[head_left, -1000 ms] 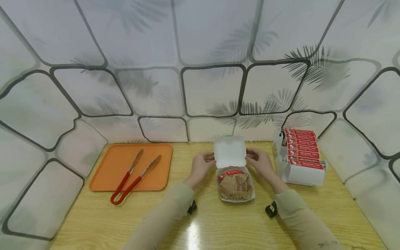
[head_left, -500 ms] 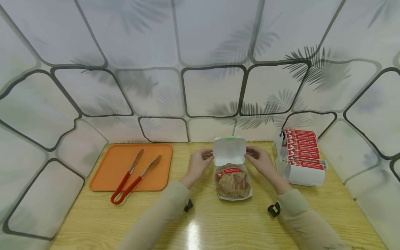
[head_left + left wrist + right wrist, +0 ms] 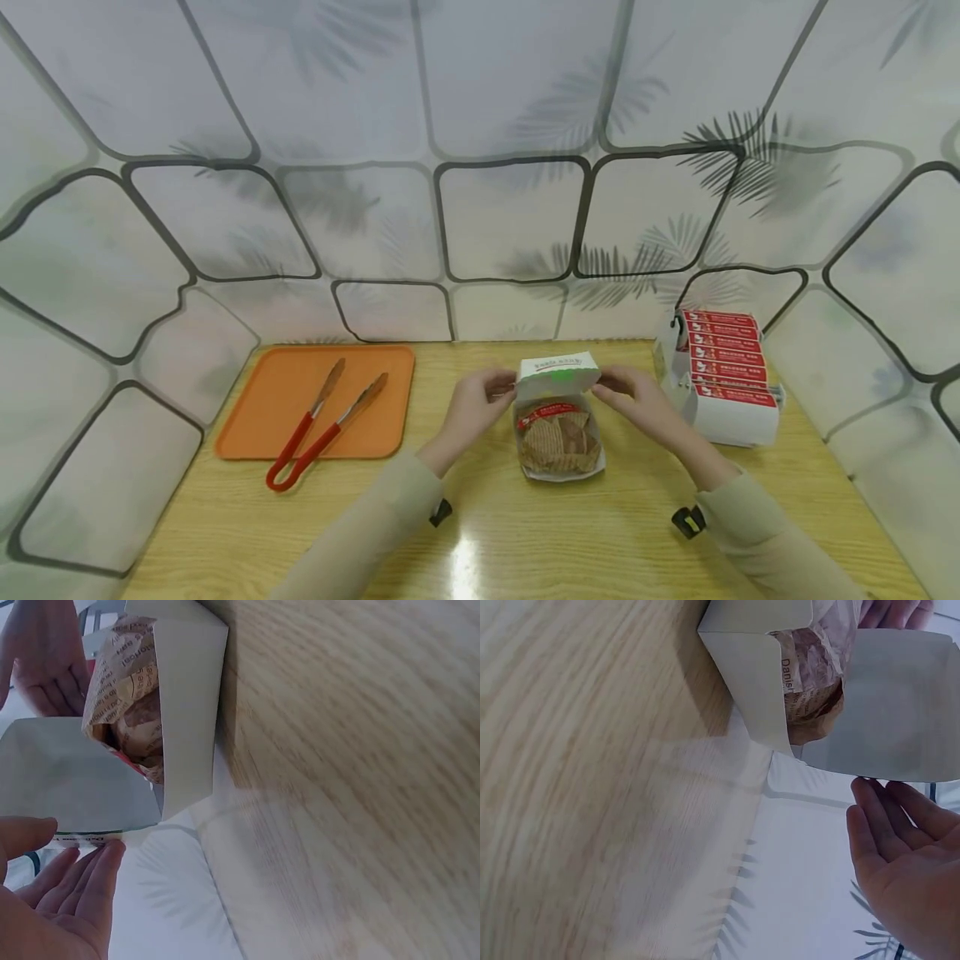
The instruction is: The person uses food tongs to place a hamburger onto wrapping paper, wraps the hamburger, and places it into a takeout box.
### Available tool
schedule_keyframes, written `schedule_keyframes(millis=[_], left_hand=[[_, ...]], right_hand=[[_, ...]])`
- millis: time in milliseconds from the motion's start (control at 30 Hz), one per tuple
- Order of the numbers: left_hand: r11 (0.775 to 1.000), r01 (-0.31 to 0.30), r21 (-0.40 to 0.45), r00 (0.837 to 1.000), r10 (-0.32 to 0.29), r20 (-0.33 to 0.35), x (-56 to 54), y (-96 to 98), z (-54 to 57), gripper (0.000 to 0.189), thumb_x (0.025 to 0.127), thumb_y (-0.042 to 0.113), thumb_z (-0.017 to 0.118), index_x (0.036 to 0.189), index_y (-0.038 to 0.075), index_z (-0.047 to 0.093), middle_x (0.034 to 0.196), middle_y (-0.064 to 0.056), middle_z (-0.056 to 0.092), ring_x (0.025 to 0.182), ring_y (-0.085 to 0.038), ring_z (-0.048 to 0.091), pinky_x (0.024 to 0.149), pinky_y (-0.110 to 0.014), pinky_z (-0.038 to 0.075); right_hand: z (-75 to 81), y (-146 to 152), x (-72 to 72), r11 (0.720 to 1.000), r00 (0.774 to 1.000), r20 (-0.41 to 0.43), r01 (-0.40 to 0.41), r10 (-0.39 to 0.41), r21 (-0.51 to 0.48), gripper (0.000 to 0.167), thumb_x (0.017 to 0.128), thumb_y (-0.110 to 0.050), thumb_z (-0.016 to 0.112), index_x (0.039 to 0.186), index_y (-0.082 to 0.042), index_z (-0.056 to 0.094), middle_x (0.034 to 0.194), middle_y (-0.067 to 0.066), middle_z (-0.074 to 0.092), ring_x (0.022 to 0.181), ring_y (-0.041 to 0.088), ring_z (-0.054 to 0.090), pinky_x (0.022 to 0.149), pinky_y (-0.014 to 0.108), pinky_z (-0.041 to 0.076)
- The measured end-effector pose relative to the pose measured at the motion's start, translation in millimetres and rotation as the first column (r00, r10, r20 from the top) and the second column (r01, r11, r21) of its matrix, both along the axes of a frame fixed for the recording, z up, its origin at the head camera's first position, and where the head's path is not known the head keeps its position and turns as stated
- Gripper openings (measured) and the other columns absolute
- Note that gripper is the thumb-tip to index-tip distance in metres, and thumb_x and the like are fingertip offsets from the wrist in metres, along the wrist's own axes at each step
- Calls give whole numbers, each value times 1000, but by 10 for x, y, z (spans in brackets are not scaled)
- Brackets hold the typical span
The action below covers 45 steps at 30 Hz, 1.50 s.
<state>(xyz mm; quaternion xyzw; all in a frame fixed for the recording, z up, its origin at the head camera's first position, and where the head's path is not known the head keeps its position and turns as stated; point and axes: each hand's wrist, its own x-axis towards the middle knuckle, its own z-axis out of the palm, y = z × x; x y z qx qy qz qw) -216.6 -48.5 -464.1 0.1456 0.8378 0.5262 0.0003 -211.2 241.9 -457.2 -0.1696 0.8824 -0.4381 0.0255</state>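
Note:
A white clamshell burger box (image 3: pixel 598 472) sits at the middle of the table, holding a burger in printed brown paper (image 3: pixel 557 442) with a red strip. Its hinged lid (image 3: pixel 557 385) is partly folded over the base, with lettering and a green mark along the near edge. On the lid's left side, the fingertips of my left hand (image 3: pixel 474 410) touch the card, fingers fairly straight and thumb close to the edge. Fingertips of my right hand (image 3: pixel 637 402) touch the opposite side, also with extended fingers (image 3: pixel 885 817). The wrist views show the lid's pale inner face (image 3: pixel 52 772) between both hands.
An orange tray (image 3: pixel 251 417) lies at the left, with red-handled tongs (image 3: pixel 307 450) resting across its front edge. At the right stands a white dispenser (image 3: pixel 731 417) with red printed labels. Patterned white panels (image 3: pixel 510 217) enclose the table behind and at both sides.
The lid has tipped from standing upright toward the burger, so lettering on its edge now shows. Both hands have followed its sides, and the right forearm has swung outward. The box base shifted slightly left.

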Motion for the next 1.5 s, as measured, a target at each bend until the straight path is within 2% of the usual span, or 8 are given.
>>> schedule_keyframes(millis=[267, 400, 667, 767, 933, 1100, 1300, 1500], left_hand=[[997, 70, -11, 998, -70, 3, 186, -26, -24, 40, 99, -3, 59, 138, -6, 64, 137, -24, 70, 125, -37, 71, 106, -42, 61], [995, 102, -15, 995, -102, 3, 280, -38, -45, 47, 95, -3, 58, 142, -8, 60, 142, -26, 66, 129, -41, 67, 112, -48, 57], [986, 164, -8, 986, -164, -4, 467, -82, -91, 59, 90, -3, 58, 148, -12, 51, 151, -29, 58, 141, -43, 58, 119, -50, 51], [982, 185, -40, 982, -186, -26, 548, -95, -108, 62, 92, 0, 62, 151, -12, 48, 155, -29, 54, 144, -43, 55, 119, -51, 50], [971, 168, -172, 982, -181, -63, 664, -72, -140, 68, 96, 14, 74, 154, -8, 47, 158, -26, 53, 144, -40, 56, 118, -51, 52], [956, 133, -261, 989, -144, -25, 763, -36, -191, 90, 86, 27, 89, 159, -1, 43, 163, -18, 49, 149, -37, 52, 123, -53, 46], [914, 112, -389, 984, -156, -84, 840, -22, -264, 100, 79, 25, 96, 159, 0, 42, 163, -18, 49, 150, -36, 50, 125, -52, 43], [827, 65, -558, 956, -212, -202, 858, -8, -263, 103, 77, 36, 97, 157, -1, 43, 161, -20, 51, 148, -34, 53, 124, -48, 46]], right_hand=[[11, 34, 173, 1000, 1000, -13, -8, 8, 28, 51, 116, -29, 44, 148, 9, 54, 147, 33, 59, 136, 53, 56, 109, 68, 52], [0, 39, 238, 1000, 1000, -11, -9, 10, 29, 46, 114, -26, 49, 146, 6, 58, 142, 28, 65, 131, 48, 62, 106, 64, 56], [-32, 76, 422, 997, 999, -37, -31, 34, 67, 44, 107, -22, 66, 144, 1, 61, 138, 22, 68, 126, 45, 66, 104, 60, 58], [-57, 95, 482, 995, 995, -62, -79, 82, 58, 46, 105, -18, 69, 146, -1, 60, 140, 20, 68, 128, 44, 65, 106, 57, 57], [-157, 111, 554, 992, 986, -118, -116, 121, 56, 55, 97, -17, 79, 147, -4, 60, 142, 16, 68, 129, 37, 65, 107, 46, 59], [-313, 93, 604, 992, 966, -234, -87, 107, 92, 72, 81, -13, 93, 145, -6, 62, 139, 13, 70, 128, 18, 65, 103, 37, 62], [-410, 63, 675, 987, 947, -312, -27, 76, 158, 81, 71, -2, 97, 144, -5, 62, 136, 8, 71, 123, 24, 67, 101, 41, 62], [-431, 34, 748, 975, 931, -353, -9, 89, 222, 86, 71, 2, 95, 148, -4, 57, 139, 7, 68, 125, 29, 66, 102, 51, 60]])
